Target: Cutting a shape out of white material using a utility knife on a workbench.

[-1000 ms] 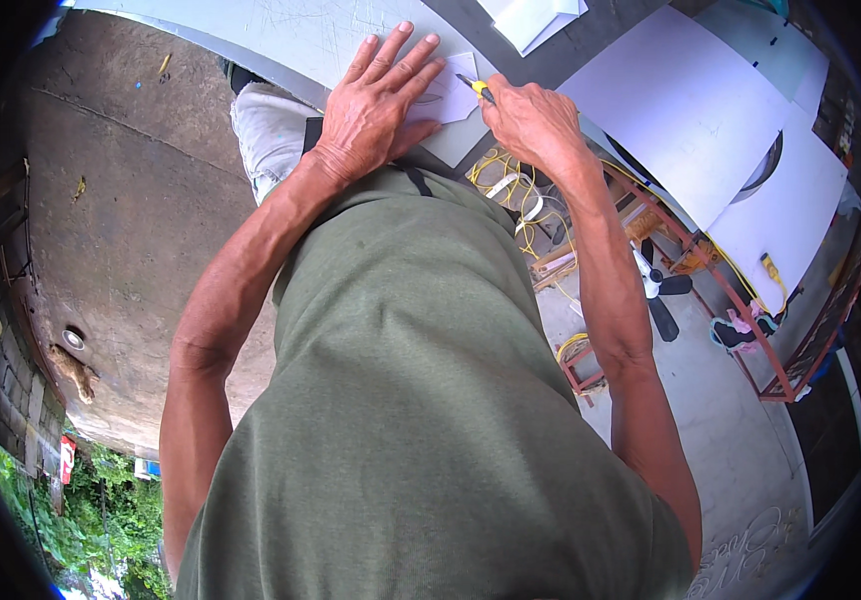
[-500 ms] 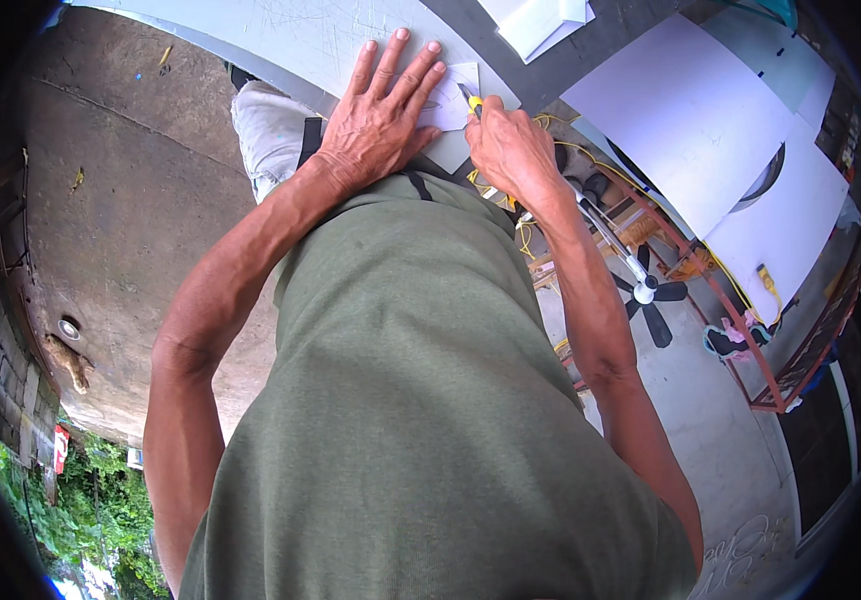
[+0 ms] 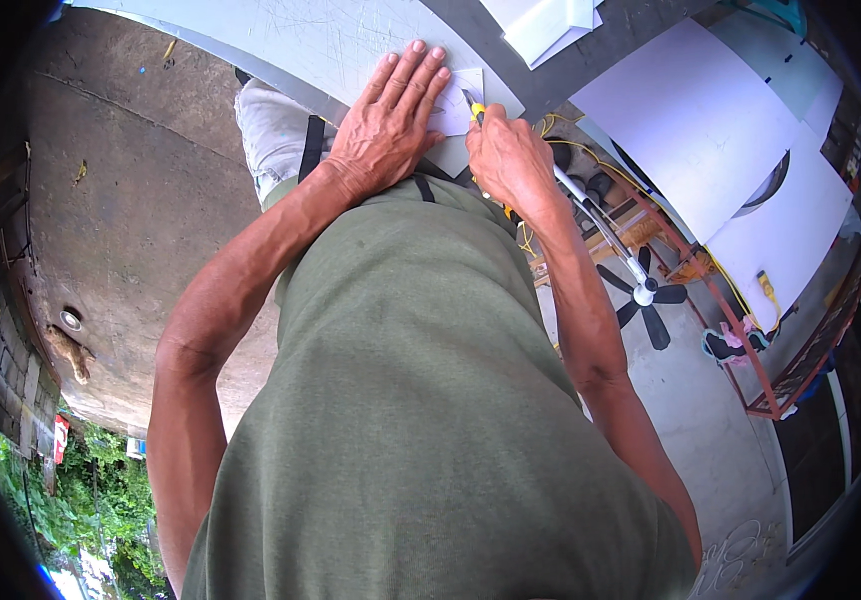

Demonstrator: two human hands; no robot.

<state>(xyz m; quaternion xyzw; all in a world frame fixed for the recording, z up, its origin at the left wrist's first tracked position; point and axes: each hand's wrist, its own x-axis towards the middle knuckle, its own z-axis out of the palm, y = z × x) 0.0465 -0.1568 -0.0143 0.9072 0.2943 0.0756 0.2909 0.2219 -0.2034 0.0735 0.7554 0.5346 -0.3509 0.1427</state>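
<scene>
My right hand (image 3: pixel 509 158) is closed round a yellow and black utility knife (image 3: pixel 478 110). Its blade points up and away from me, over a small white sheet (image 3: pixel 464 88) with dark lines or cuts on it. My left hand (image 3: pixel 391 120) lies flat across the left side of that sheet, fingers stretched toward the far side and thumb toward the knife. Under both is a scratched light-grey board (image 3: pixel 351 40) on a dark tabletop. My left palm covers part of the sheet, and whether the blade tip touches it I cannot tell.
Folded white sheets (image 3: pixel 541 25) lie on the dark tabletop (image 3: pixel 631 30) at the far right. Large white panels (image 3: pixel 691 120) lean at the right, above a rusty metal frame (image 3: pixel 751 370). A black-bladed fan (image 3: pixel 645 294) and yellow cords (image 3: pixel 581 150) are below my right arm.
The view has shifted slightly. My right hand has moved a little nearer to me along the sheet with the knife. My left hand stays flat on the sheet.
</scene>
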